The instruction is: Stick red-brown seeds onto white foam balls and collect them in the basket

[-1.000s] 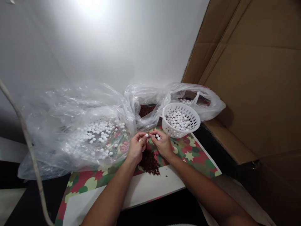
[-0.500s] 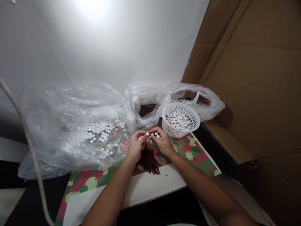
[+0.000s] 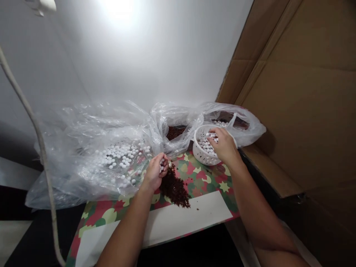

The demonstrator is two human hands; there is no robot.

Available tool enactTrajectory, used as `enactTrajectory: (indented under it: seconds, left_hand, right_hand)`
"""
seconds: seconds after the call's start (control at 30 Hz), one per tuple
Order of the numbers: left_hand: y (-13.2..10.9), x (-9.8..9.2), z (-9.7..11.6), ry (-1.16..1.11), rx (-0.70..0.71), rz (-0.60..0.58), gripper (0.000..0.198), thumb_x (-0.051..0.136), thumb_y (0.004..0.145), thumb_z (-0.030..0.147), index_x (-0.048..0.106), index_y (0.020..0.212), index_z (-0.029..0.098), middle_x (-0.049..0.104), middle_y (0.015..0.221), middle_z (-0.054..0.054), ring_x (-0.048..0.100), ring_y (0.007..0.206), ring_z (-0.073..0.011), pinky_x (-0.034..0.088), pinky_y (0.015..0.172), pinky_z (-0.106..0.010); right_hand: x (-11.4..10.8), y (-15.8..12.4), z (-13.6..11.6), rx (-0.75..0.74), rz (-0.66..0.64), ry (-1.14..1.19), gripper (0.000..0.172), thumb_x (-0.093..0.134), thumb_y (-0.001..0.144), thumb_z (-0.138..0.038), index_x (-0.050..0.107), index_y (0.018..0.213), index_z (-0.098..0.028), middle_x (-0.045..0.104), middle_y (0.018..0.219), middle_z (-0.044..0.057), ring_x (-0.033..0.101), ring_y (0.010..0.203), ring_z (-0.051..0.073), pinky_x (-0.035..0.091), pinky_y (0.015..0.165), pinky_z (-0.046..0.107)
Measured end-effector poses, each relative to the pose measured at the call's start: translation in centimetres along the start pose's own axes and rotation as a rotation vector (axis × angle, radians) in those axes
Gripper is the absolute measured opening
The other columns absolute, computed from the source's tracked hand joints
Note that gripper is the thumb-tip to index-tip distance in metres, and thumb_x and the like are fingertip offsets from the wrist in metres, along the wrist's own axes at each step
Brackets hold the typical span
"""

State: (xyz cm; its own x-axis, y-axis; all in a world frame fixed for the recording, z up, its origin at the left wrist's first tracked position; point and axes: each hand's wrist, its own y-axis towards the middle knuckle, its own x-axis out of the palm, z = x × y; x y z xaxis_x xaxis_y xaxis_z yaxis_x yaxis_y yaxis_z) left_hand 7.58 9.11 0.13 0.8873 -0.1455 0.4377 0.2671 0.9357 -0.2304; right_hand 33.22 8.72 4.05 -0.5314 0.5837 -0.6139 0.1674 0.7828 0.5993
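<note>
My left hand is closed around a few small white balls, just above a pile of dark reddish-brown, flaky bits. Over at the right, my right hand reaches into a white slotted plastic basket. Its thumb and fingers are spread above the white balls lying there. Whether any ball touches the fingertips is hard to make out. The pile rests on a camouflage-patterned sheet in red, green and cream.
A large clear plastic bag with many white balls lies at the left. Behind sit a bag of brown bits and another plastic bag with white balls. Cardboard stands on the right; a pale cable hangs at left.
My hands, together over the brown pile with white balls between them, have parted. The right one has moved right into the basket; the left has stayed near the pile and closed round its balls.
</note>
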Motion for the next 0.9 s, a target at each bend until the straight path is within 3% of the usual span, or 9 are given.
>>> enactTrajectory:
  seconds: [0.1,0.17,0.3,0.37,0.5,0.67,0.9]
  left_hand:
    - [0.0,-0.2,0.0,-0.012,-0.033,-0.029,0.023,0.062,0.074,0.032,0.054,0.085,0.014,0.040,0.064,0.003,0.035,0.046,-0.0021,0.013,0.034,-0.012]
    - [0.1,-0.3,-0.1,0.017,-0.037,-0.045,0.030,0.065,0.073,0.030,0.057,0.097,0.013,0.045,0.068,0.002,0.037,0.048,-0.0018,0.016,0.035,-0.012]
    - [0.1,-0.5,-0.4,0.100,0.007,-0.055,0.043,0.070,0.071,0.037,0.054,0.104,0.016,0.056,0.076,0.000,0.035,0.047,-0.0009,0.016,0.036,-0.012]
    - [0.2,-0.5,-0.6,0.138,0.032,-0.056,0.040,0.071,0.070,0.040,0.051,0.095,0.016,0.059,0.076,0.000,0.033,0.045,-0.0007,0.016,0.035,-0.012]
    - [0.5,-0.6,-0.8,0.173,0.048,-0.056,0.039,0.072,0.068,0.041,0.051,0.087,0.014,0.058,0.073,0.000,0.031,0.044,-0.0004,0.016,0.035,-0.013]
    - [0.7,-0.6,-1.1,0.180,0.067,-0.030,0.042,0.074,0.066,0.041,0.058,0.094,0.015,0.050,0.067,0.003,0.029,0.043,0.0001,0.015,0.035,-0.014]
    - [0.7,-0.5,-1.5,0.241,0.045,-0.014,0.042,0.077,0.062,0.040,0.059,0.089,0.014,0.043,0.058,0.006,0.026,0.041,0.0003,0.012,0.036,-0.015]
  right_hand:
    - [0.3,-0.4,-0.7,-0.053,0.012,-0.053,0.020,0.054,0.085,-0.028,0.064,0.096,-0.015,0.062,0.102,0.009,0.052,0.100,0.022,0.038,0.090,0.035]
    - [1.5,-1.9,-2.5,-0.112,0.002,0.032,0.020,0.049,0.089,-0.028,0.064,0.094,-0.016,0.063,0.096,0.007,0.054,0.095,0.019,0.038,0.089,0.032]
    - [6.2,-5.7,-4.9,-0.097,-0.451,0.081,0.021,0.055,0.086,-0.033,0.065,0.079,-0.016,0.063,0.077,0.006,0.053,0.067,0.014,0.036,0.063,0.024]
    - [8.5,-6.9,-4.8,0.007,-0.537,0.029,0.019,0.057,0.085,-0.032,0.065,0.078,-0.015,0.062,0.076,0.008,0.054,0.066,0.014,0.035,0.062,0.024]
    - [10.5,-7.8,-4.3,0.029,-0.554,0.028,0.011,0.060,0.082,-0.026,0.063,0.083,-0.015,0.061,0.088,0.008,0.056,0.079,0.016,0.036,0.067,0.024]
    - [9.7,-7.8,-4.1,0.039,-0.580,0.039,0.005,0.059,0.080,-0.018,0.062,0.078,-0.015,0.059,0.084,0.006,0.053,0.076,0.014,0.034,0.066,0.023]
    - [9.8,-7.5,-2.4,0.165,-0.493,0.474,0.009,0.056,0.074,-0.021,0.058,0.076,-0.012,0.058,0.070,0.000,0.048,0.062,0.008,0.035,0.060,0.018]
